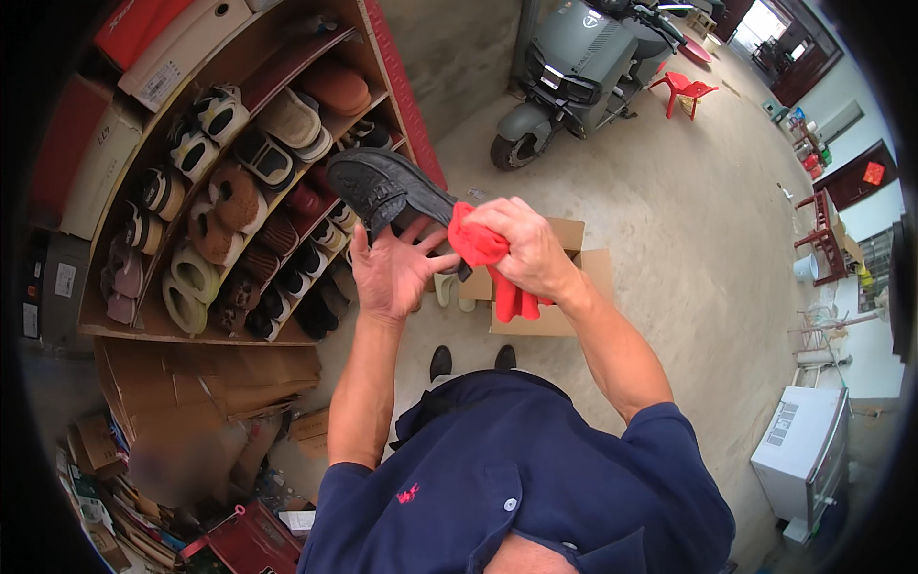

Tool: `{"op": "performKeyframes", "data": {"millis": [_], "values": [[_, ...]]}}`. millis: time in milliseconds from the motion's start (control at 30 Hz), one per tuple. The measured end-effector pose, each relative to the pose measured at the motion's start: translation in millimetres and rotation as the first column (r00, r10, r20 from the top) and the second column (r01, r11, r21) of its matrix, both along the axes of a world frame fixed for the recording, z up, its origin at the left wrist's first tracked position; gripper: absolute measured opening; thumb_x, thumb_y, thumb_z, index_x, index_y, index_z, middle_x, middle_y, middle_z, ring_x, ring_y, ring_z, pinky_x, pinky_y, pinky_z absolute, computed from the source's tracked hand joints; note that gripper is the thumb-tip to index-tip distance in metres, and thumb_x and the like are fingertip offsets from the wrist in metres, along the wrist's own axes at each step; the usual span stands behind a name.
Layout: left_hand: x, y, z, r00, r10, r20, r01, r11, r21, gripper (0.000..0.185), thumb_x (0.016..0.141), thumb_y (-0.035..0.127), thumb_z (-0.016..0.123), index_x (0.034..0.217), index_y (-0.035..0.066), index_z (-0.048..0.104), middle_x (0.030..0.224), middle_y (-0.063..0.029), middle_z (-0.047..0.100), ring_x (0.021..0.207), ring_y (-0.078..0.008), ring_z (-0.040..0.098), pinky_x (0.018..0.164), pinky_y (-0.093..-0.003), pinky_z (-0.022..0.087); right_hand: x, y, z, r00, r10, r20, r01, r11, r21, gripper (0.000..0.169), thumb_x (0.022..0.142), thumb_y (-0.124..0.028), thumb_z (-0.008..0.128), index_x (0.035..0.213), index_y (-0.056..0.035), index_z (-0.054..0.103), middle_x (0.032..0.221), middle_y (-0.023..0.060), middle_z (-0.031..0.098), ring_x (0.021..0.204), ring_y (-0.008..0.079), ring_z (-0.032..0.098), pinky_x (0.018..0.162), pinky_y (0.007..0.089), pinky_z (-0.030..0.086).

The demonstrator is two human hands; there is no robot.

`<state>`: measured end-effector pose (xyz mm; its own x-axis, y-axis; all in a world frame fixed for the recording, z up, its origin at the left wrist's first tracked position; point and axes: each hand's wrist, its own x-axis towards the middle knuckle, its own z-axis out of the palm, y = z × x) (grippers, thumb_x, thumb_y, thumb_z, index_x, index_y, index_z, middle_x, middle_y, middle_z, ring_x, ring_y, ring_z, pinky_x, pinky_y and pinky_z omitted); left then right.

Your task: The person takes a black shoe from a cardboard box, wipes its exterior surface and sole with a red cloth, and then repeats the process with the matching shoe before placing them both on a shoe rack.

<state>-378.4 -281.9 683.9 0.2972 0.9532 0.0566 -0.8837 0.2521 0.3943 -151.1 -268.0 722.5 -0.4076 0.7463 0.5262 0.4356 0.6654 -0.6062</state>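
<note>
A black leather loafer [391, 188] with a strap across its top is held up in front of the shoe rack, toe to the upper left. My left hand [398, 276] supports it from below, palm towards me and fingers spread at its opening; where some fingertips rest is hidden. A bunched red cloth [479, 240] is in the grip of my right hand [527, 244], against the heel end of the loafer. The cloth's loose end hangs below that hand in finger-like folds.
A wooden shoe rack [208, 337] full of shoes stands at left, shoeboxes [186, 50] on top. Below my hands are an open cardboard box [595, 276] and pale green slippers [446, 290]. Flattened cardboard [208, 373] lies lower left. A grey scooter [574, 64] and red plastic chair [688, 87] stand beyond.
</note>
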Motion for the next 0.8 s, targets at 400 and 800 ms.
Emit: {"op": "performKeyframes", "data": {"millis": [400, 800], "values": [[21, -4, -8, 0.991, -0.126, -0.04, 0.125, 0.992, -0.014, 0.085, 0.094, 0.072, 0.058, 0.156, 0.016, 0.04, 0.157, -0.0234, 0.041, 0.141, -0.0503, 0.045, 0.102, -0.0724, 0.049, -1, 5, -5, 0.985, -0.137, -0.1, 0.143, 0.988, 0.057, 0.036, 0.078, -0.003, 0.071, 0.113, -0.0081, 0.072, 0.104, 0.0122, 0.073, 0.092, 0.037, 0.063, 0.085, 0.0434, 0.052], [41, -2, -4, 0.969, -0.061, -0.24, 0.068, 0.997, 0.024, 0.075, 0.097, 0.059, 0.065, 0.149, 0.008, 0.047, 0.152, -0.0208, 0.045, 0.144, -0.0421, 0.044, 0.11, -0.0678, 0.047, -8, -21, -43, 0.909, -0.402, -0.105, 0.39, 0.913, -0.122, 0.052, 0.072, -0.007, 0.083, 0.121, -0.0058, 0.065, 0.108, 0.0175, 0.069, 0.099, 0.0389, 0.066, 0.088, 0.046, 0.055]]}}
